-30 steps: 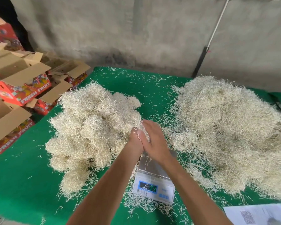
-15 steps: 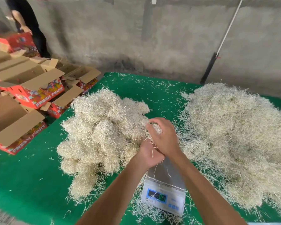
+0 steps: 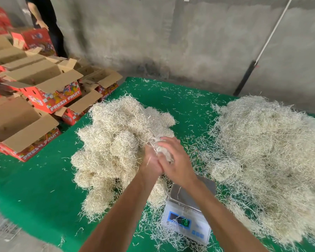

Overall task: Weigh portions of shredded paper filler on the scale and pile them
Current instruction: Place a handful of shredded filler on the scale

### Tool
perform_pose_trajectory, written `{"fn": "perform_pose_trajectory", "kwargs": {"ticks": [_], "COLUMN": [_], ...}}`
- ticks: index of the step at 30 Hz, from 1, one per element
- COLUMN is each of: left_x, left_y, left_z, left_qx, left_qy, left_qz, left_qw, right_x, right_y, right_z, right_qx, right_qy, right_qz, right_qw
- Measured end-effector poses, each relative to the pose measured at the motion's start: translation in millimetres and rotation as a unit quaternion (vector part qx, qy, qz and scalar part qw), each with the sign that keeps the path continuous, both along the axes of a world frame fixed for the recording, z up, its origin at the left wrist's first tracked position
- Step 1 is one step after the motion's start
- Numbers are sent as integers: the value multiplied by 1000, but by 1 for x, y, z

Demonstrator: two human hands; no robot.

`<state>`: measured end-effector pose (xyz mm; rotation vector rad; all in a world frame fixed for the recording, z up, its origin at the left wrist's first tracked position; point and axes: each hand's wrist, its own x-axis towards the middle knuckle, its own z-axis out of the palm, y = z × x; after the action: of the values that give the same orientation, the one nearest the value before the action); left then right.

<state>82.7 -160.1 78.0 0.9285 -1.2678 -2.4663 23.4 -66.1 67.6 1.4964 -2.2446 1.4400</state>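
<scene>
Both hands meet above the green surface (image 3: 35,179), pressed together around a small wad of shredded paper filler (image 3: 162,149): the left hand (image 3: 150,165) cups it from below and the right hand (image 3: 176,160) curls over its top, strands poking out between the fingers. The wad is held just beside the pile of rounded portions (image 3: 116,142) on the left, above and beyond the scale (image 3: 187,213), whose steel pan carries only a stray strand or two. The scale's display glows green, but its digits and the word printed beneath are too blurred to read. A large loose heap (image 3: 267,160) of filler lies to the right. At the left edge stand open red cartons (image 3: 51,99) printed "FRESH FRUIT" in white capitals. A person in dark clothes (image 3: 47,20) stands behind them by the concrete wall (image 3: 171,42).
</scene>
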Motion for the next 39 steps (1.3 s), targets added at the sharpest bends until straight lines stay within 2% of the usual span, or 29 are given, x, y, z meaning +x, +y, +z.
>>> {"fn": "perform_pose_trajectory", "kwargs": {"ticks": [2,4,7,9,10,12,17,20,22,25,29,34,39], "left_x": [5,6,6,15,23,35,52,59,62,57,32,-21,-78], "left_y": [5,2,-16,-29,-34,-50,-83,-95,-94,-79,-52,1,74], "left_z": [-10,-5,-9,-20,-24,-35,-50,-57,-64,-65,-62,-66,-73], "left_qx": [-13,23,89,68,41,38,-137,-181,-165,-106,-124,-173,-229], "left_qy": [-8,-47,-44,-60,-70,-69,-164,-206,-204,-182,-181,-140,-94], "left_qz": [-12,-23,-14,-4,-14,-10,75,55,18,18,10,-94,-221], "left_qw": [1000,998,995,996,997,997,974,960,965,977,976,970,943], "right_x": [2,-8,-11,-10,-11,-14,-23,-22,-18,-17,-25,-52,-85], "right_y": [-9,-9,-5,-11,-15,-23,-73,-87,-81,-63,-29,46,128], "right_z": [-8,-13,-37,-56,-65,-73,-60,-58,-66,-81,-81,-74,-69], "right_qx": [-17,20,143,256,311,365,258,244,247,262,225,217,163], "right_qy": [13,-7,-7,1,-16,-119,-280,-282,-255,-260,-273,-246,-280], "right_qz": [6,-10,-32,-63,-82,-105,-80,-56,-60,-67,-97,-177,-277], "right_qw": [1000,1000,989,965,947,917,921,926,933,927,930,928,905]}}
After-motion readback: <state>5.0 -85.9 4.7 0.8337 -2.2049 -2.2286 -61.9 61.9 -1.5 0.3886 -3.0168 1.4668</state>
